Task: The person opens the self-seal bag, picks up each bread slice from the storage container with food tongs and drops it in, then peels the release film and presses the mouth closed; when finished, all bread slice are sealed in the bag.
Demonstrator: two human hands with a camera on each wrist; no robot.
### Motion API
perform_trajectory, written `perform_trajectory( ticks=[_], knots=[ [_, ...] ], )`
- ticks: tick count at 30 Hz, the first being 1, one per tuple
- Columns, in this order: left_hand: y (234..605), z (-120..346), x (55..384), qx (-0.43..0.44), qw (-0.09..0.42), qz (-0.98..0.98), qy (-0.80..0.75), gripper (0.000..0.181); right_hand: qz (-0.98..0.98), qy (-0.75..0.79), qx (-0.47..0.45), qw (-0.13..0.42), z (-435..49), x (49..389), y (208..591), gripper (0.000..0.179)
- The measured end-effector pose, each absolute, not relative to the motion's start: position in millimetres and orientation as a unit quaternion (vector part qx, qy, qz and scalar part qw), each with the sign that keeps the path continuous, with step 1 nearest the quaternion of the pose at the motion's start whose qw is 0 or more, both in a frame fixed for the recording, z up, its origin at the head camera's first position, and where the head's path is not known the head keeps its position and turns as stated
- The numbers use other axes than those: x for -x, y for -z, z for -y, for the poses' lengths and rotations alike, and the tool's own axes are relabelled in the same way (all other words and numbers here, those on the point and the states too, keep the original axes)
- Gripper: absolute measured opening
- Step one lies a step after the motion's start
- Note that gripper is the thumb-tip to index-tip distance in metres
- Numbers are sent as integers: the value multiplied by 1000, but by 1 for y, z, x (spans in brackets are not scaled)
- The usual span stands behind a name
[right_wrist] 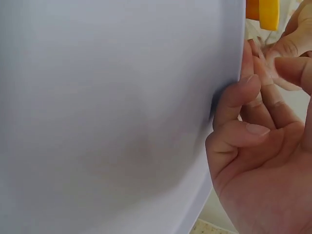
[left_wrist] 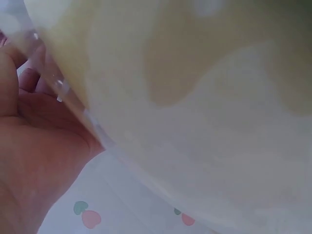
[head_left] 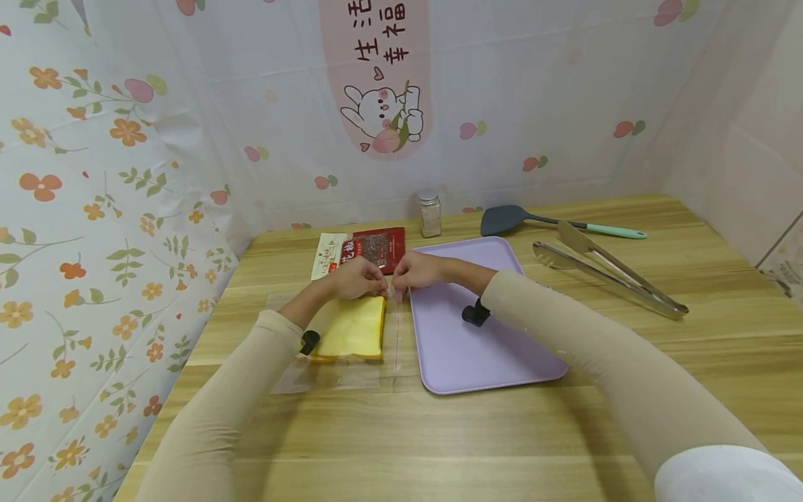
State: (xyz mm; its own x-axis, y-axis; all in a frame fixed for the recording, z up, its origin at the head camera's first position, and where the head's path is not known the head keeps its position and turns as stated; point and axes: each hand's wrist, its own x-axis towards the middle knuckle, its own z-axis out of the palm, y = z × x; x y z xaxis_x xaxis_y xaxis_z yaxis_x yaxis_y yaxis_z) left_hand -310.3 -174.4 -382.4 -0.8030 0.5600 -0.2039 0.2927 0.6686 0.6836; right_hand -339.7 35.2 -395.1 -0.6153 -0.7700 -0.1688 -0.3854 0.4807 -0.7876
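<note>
A clear plastic zip bag (head_left: 396, 348) lies flat on the wooden table, its zip strip running along the right side. A yellow square slab with an orange-brown edge (head_left: 353, 333), like a bread or cheese slice, lies within the bag's outline. My left hand (head_left: 359, 277) pinches the bag's edge near the slab's far right corner. Close beside it, my right hand (head_left: 419, 270) pinches the same edge, its forearm crossing over a lilac tray (head_left: 464, 348). Clear film (left_wrist: 61, 87) spans the left wrist view; the tray's surface (right_wrist: 122, 97) fills most of the right wrist view.
Behind the hands lie a red spice packet (head_left: 392, 244) and a pale packet (head_left: 323, 249). A small glass jar (head_left: 430, 215) stands near the wall. A spatula (head_left: 502, 219) and metal tongs (head_left: 617, 279) lie to the right.
</note>
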Motion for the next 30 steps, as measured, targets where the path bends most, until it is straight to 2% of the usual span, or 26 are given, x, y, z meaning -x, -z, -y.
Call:
perform_trajectory(
  ticks=[7,30],
  knots=[
    [384,175,309,-235,204,-887,-341,19,-825,359,358,250,-32,340,394,23],
    [383,173,308,-240,199,-887,-340,19,-808,372,374,262,-33,344,400,19]
  ],
)
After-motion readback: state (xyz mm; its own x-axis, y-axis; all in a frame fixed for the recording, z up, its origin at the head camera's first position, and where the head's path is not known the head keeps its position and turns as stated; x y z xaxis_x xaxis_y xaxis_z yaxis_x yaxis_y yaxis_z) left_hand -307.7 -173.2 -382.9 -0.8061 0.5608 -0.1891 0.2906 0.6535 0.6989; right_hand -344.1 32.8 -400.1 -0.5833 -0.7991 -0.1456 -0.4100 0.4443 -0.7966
